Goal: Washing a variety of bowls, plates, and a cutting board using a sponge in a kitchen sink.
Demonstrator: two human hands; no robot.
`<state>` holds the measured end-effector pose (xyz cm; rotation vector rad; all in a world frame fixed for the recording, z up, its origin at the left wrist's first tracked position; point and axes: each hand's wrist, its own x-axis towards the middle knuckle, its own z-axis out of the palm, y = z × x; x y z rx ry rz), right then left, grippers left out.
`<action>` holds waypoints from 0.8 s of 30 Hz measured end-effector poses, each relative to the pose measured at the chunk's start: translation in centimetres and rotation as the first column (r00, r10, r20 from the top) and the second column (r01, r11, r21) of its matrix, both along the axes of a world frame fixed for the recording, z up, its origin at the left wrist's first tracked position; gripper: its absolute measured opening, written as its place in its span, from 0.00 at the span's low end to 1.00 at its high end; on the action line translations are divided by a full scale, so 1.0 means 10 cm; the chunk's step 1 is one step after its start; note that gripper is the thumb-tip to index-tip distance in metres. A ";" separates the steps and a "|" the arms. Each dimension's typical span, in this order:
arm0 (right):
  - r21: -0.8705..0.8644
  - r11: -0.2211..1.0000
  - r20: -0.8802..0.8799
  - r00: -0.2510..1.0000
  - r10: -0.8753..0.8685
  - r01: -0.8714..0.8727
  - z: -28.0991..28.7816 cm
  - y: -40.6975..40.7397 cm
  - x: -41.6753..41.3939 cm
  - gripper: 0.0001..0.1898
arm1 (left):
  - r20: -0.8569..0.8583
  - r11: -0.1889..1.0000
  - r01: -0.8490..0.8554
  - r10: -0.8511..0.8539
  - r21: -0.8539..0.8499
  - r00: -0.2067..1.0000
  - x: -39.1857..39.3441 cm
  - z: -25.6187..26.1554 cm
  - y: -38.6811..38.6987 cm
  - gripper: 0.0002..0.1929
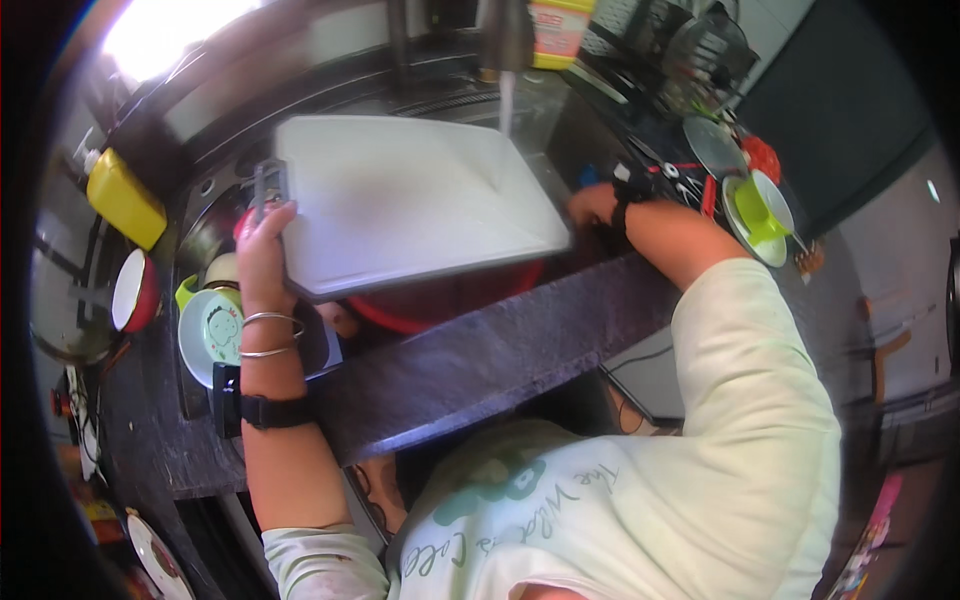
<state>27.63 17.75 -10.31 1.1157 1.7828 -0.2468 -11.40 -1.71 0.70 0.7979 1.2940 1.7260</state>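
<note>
A white cutting board with a grey rim is held tilted over the sink. My left hand grips its grey handle end, thumb on the near face. At the board's right corner is my right hand, its fingers partly hidden; whether it grips the board cannot be told. Water runs from the faucet behind the board's far edge. Beneath the board, a red basin shows in part.
Left of the sink stand a yellow pump bottle, a red bowl and a light green bowl. A green cup, scissors and a glass lid lie at right. The stone counter edge runs before me.
</note>
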 end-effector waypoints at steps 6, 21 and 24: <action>0.005 0.980 -0.123 0.973 -0.195 0.197 -1.00 0.16 0.49 0.16 | 0.049 0.999 0.049 -0.048 -0.017 0.998 -0.01 -0.12 0.04 0.04; 0.434 0.698 -0.805 0.593 0.016 0.570 0.71 -0.06 -0.13 0.11 | 0.090 0.990 0.105 -0.096 -0.098 0.991 0.16 -0.31 0.08 0.05; 0.343 0.899 -0.856 0.484 0.180 0.271 0.67 -0.25 -0.22 0.17 | 0.184 0.971 0.208 -0.184 -0.119 0.965 0.22 -0.43 0.10 0.07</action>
